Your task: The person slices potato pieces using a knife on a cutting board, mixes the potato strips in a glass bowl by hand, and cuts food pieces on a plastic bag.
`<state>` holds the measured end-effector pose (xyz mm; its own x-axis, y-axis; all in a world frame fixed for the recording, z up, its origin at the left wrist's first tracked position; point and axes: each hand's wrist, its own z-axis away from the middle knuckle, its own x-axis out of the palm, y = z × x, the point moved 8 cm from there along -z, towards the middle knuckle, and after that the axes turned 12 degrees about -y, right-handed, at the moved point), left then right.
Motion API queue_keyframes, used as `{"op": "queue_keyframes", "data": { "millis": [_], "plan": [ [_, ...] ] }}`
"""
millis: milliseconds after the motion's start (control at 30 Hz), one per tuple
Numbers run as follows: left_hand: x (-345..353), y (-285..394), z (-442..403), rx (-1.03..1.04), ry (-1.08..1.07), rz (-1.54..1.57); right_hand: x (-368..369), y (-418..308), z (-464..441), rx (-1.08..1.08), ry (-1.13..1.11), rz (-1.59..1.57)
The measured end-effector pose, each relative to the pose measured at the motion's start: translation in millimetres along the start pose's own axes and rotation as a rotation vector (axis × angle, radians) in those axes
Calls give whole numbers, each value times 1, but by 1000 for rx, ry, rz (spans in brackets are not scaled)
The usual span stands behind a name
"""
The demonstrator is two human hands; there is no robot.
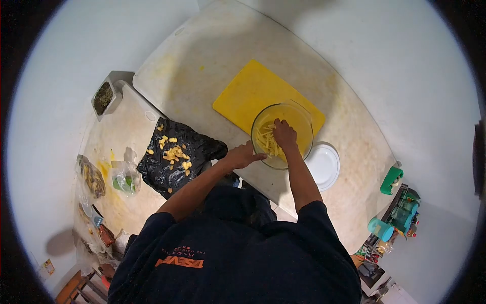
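Observation:
A clear glass bowl [307,119] stands on the yellow cutting board [243,91], over its near right part. Pale yellow strips, like cut potato sticks [268,141], lie inside the bowl, mostly on its left side. My left hand [243,156] grips the bowl's near left rim, thumb and fingers against the glass. Inside the bowl, my right hand [285,135] is curled over the strips with its fingers bent together. What lies between those fingers is hidden by the hand.
A white plate [324,166] sits right of the bowl. Left of my left arm, a black plastic bag [152,169] carries yellowish scraps [175,153]. Farther left are a clear bag with something green [124,182] and a grey container [117,96]. A green tape dispenser [390,180] stands at the right edge.

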<state>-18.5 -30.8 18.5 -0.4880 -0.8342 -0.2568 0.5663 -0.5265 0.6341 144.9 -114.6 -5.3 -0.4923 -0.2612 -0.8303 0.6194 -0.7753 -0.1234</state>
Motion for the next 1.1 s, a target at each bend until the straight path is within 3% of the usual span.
{"op": "queue_keyframes", "data": {
  "millis": [167,367,567,667,767,867,1100],
  "plan": [
    [5,-8,-10,14,-20,-30,-6,-13,1,-137,118,209],
    [4,-5,-5,1,-2,-8,7,-4,-10,-47,-70,153],
    [10,-16,-20,-8,-21,-43,19,9,-6,-106,29,183],
    [6,-9,-10,5,-5,-17,1,17,0,-52,-44,-36],
    [4,-4,-4,-47,-41,-5,-15,30,0,-216,-80,-329],
    [8,-10,-17,73,11,-10,-34,33,11,-212,-136,-395],
    [3,-4,-5,31,25,38,-47,36,21,-251,-124,-393]
  ]
}}
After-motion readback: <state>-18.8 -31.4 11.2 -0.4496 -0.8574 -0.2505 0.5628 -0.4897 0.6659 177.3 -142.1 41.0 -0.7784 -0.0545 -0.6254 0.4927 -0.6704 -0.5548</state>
